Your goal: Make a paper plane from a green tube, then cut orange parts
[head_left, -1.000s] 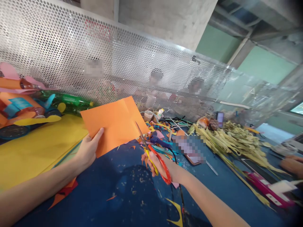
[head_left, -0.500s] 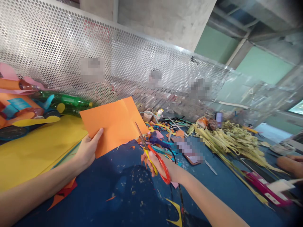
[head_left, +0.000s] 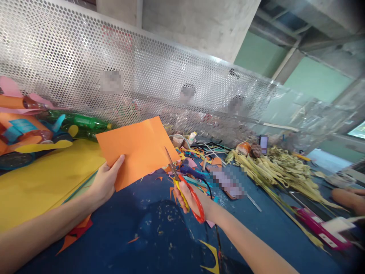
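My left hand (head_left: pixel 107 180) pinches an orange sheet of paper (head_left: pixel 138 150) by its lower left part, thumb on the front face, and holds it up off the table. In my right hand (head_left: pixel 189 199) is a pair of scissors (head_left: pixel 196 203) with red and yellow handles, my fingers around the loops. Its blades point up and left at the sheet's right edge. One blade lies across the front of the paper near the lower right corner; the other is mostly hidden.
Yellow sheets (head_left: pixel 51 179) and bottle crafts (head_left: pixel 31 129) lie at left. Colourful paper scraps, a purple glue gun (head_left: pixel 191 170) and a phone (head_left: pixel 226 180) are beyond my right hand. Dried husks (head_left: pixel 273 167), a magenta power strip (head_left: pixel 319 226) and another person's hand (head_left: pixel 349 199) are at right. A perforated metal panel (head_left: pixel 159 76) stands behind.
The scissors have shifted very slightly at the right edge of the sheet, and the fingers of my right hand have moved a little. The orange paper and my left hand stay nearly still.
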A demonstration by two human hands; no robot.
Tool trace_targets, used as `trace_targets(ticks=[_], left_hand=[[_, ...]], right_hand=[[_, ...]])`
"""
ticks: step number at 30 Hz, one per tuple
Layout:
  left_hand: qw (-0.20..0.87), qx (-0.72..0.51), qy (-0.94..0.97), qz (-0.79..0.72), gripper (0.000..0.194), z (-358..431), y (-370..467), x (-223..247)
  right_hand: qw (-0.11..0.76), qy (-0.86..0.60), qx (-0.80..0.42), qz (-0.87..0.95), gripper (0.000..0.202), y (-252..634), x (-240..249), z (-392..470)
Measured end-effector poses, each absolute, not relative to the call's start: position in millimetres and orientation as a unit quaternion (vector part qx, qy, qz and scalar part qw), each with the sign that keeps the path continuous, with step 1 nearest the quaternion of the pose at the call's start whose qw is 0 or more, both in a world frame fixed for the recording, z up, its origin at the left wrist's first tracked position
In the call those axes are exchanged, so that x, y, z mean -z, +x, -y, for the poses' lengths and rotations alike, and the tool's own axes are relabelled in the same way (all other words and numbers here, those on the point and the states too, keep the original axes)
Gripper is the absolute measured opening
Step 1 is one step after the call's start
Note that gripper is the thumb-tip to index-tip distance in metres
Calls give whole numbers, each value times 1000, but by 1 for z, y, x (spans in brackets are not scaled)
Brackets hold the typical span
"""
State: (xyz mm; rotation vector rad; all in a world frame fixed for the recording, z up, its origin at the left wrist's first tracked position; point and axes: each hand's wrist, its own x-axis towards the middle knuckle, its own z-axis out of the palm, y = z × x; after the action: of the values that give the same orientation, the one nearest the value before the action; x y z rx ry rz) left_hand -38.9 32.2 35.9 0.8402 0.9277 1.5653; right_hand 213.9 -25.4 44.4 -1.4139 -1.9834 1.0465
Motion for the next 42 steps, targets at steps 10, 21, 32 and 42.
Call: trace_targets(ticks=[10,21,32,42], left_hand=[[535,-661,358,-385,33,-32,-39,-35],[536,-665,348,-387,28,-33,-40,-34],[536,-668,343,-385,29,-34,-40,-34],[554,-643,353,-394,30,-30,-36,-36]], right_hand=[[272,-520,-380,715,49,218,-25,19],[278,-545,-356,707,49,214,-25,19],[255,-579,-397,665,55,207,-34,20],[267,-492,-470,682,59,207,-63,27]])
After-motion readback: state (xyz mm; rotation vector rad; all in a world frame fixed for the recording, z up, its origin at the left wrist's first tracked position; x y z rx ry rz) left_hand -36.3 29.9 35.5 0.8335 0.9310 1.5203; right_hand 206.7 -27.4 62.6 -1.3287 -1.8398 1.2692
